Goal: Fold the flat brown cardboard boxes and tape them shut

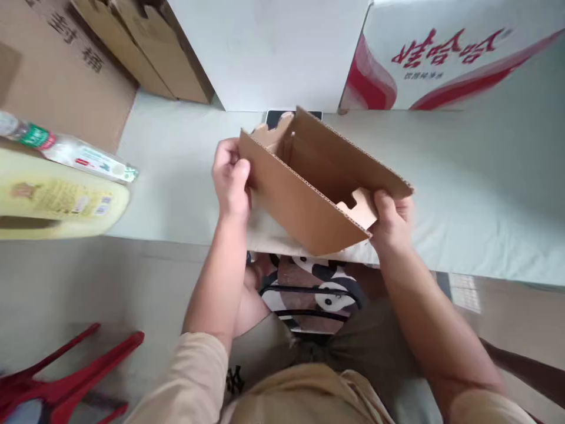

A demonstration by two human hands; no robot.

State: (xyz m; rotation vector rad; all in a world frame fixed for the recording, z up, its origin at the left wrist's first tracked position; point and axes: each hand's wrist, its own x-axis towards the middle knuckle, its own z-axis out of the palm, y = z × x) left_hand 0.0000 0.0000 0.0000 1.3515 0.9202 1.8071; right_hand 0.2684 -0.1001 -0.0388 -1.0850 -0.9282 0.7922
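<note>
Between my two hands a brown cardboard box (304, 203) is held tilted above the front edge of the table. Its top is open, and notched end flaps show at both short ends. My left hand (232, 176) grips the box's left end, thumb on the outer face and the other fingers partly hidden behind. At the right end my right hand (392, 221) is closed around the corner beside a notched flap, its fingertips partly out of sight. The box's inside looks dark, and I cannot make out its bottom.
Behind the box, a dark flat object (274, 118) lies partly hidden on the pale cloth-covered table (176, 171). A white box (282, 53) and a red-and-white carton (441, 65) stand at the back. Folded cardboard (150, 53), a yellow package (66, 197) and a red stool (75, 377) are left.
</note>
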